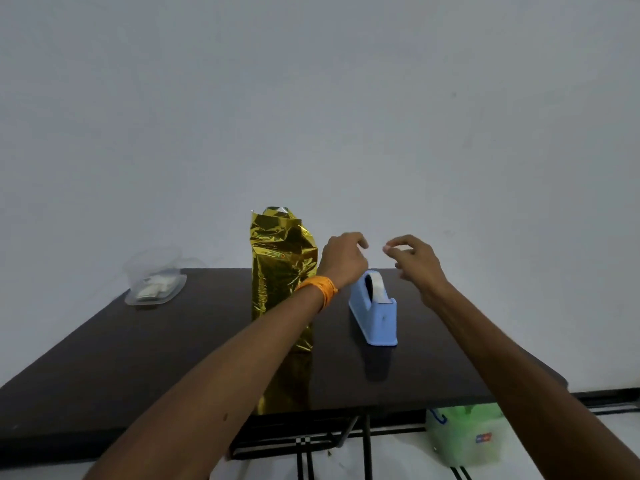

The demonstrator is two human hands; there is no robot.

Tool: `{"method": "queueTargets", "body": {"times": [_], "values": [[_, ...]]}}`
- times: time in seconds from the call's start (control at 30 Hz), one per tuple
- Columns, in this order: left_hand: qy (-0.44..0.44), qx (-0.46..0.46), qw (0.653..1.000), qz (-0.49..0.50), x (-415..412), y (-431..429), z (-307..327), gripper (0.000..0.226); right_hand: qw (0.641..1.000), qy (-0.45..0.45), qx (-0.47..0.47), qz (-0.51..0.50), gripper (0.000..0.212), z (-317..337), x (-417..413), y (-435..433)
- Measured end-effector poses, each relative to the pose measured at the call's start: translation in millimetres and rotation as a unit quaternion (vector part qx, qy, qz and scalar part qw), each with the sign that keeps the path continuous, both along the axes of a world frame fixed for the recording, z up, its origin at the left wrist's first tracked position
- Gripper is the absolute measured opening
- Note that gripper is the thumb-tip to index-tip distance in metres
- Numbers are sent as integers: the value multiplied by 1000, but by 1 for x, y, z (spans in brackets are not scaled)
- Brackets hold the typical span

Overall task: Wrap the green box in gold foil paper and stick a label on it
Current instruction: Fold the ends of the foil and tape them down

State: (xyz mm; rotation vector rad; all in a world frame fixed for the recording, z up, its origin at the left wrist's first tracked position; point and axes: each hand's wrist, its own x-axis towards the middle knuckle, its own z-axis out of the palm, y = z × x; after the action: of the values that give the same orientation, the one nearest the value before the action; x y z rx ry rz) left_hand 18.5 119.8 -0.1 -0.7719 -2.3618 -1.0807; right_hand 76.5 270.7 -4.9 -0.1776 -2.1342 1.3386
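The box wrapped in crinkled gold foil (282,282) stands upright on the dark table (138,358), its foil loose and open at the top; no green shows. To its right sits a blue tape dispenser (375,313). Both hands hover above the dispenser, a small gap between them. My right hand (419,265) pinches a small pale bit, apparently clear tape, between thumb and forefinger. My left hand (343,258), an orange band on its wrist, has its fingers curled with its back to me, so what it holds is hidden.
A clear plastic container (156,282) with white pieces inside sits at the table's back left corner. On the floor at the right stands a translucent green-lidded box (464,434). The table's metal legs (367,441) show below its front edge. A plain wall rises behind.
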Motion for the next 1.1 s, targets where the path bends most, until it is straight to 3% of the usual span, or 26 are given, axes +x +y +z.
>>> {"method": "queueTargets", "body": {"times": [0.2, 0.33, 0.43, 0.53, 0.63, 0.8, 0.87, 1.07, 1.1], "values": [[-5, 144, 989, -33, 13, -41, 68, 19, 992, 46, -41, 110, 19, 25, -25, -57], [66, 137, 988, -10, 9, -86, 96, 19, 982, 56, 21, 180, 27, 33, -34, -90], [79, 84, 993, 6, 3, -124, 103, 28, 975, 53, 72, 205, 31, 35, -44, -104], [31, -29, 999, -16, -3, -154, 100, 48, 968, 48, 103, 223, 35, 36, -49, -117], [-5, -158, 987, -24, -12, -171, 92, 60, 964, 58, 118, 231, 37, 31, -52, -128], [8, -254, 967, 6, -24, -181, 87, 69, 969, 92, 97, 207, 35, 14, -57, -125], [41, -274, 960, 30, -30, -183, 88, 63, 969, 93, 96, 205, 35, 11, -58, -125], [76, -207, 975, 28, -35, -180, 99, 5, 971, 90, 104, 197, 36, 6, -60, -125], [71, -186, 980, 23, -33, -179, 101, 8, 971, 91, 104, 194, 36, 4, -62, -124]]}}
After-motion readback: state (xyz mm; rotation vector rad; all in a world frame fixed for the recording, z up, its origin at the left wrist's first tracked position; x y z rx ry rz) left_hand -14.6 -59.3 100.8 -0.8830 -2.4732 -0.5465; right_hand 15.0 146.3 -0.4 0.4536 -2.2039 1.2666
